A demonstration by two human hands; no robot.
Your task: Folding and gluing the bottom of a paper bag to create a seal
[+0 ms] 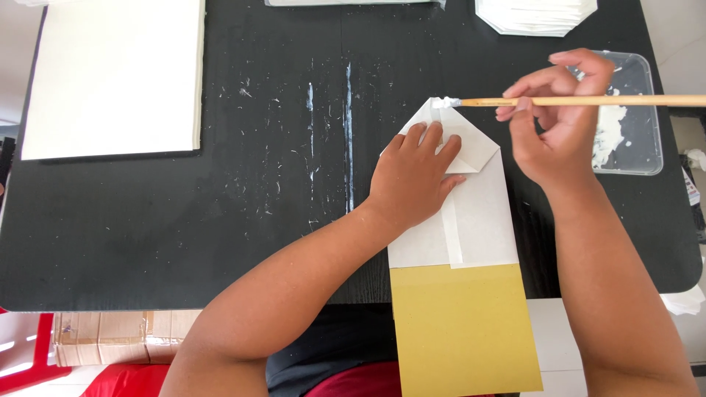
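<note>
Flat and open, the left hand (412, 176) presses palm-down on the folded white and mustard-yellow paper bag (471, 242), its fingers spread over the pointed, folded end and holding nothing. That bag lies lengthwise on the black table (147, 235), its white folded part on the tabletop and its yellow part hanging over the near edge toward the person. Far to the left on the table sits a thick stack of cream-white sheets (114, 73). Between that stack and the bag, the dark surface is streaked with dried white glue (348, 132). To the right, the right hand (559, 121) pinches a long wooden-handled brush (588, 101) between thumb and fingers, closed around the handle; its white-loaded tip touches the top corner of the bag's fold. Behind that hand stands a clear plastic tray smeared with white paste (632, 140). At the table's far edge lies a pile of white folded paper pieces (535, 16).
</note>
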